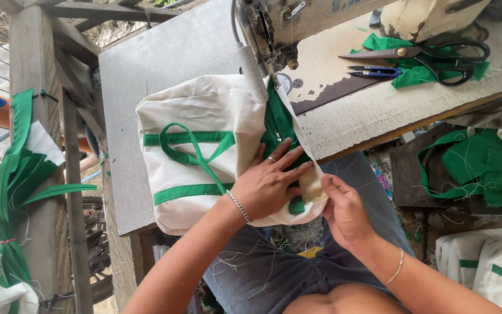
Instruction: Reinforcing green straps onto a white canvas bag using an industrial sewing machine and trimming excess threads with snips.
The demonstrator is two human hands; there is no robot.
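The cream canvas bag (204, 151) with green strap handles lies on the grey surface (146, 64), its right end tucked under the head of the sewing machine (268, 29). The left hand (268, 183) presses flat on the bag just below the machine, fingers spread over the green zipper panel (277, 125), gripping nothing. The right hand (344, 212), just right of the bag's near corner, pinches the cream edge of the fabric between thumb and fingers and holds it taut.

Judging by how it lies, the bag is well along: body, green bands and handles are already stitched on, and the work in hand looks to be the green zipper section at the bag's end, lined up beneath the machine; whether that seam has been started cannot be told.

Right of the machine lie large black-handled scissors (437, 55), small blue thread snips (376, 71) and green scraps (419, 72). Further right of the bag, lower down, lie a heap of green fabric (477, 166) and similar cream bags (489, 264).
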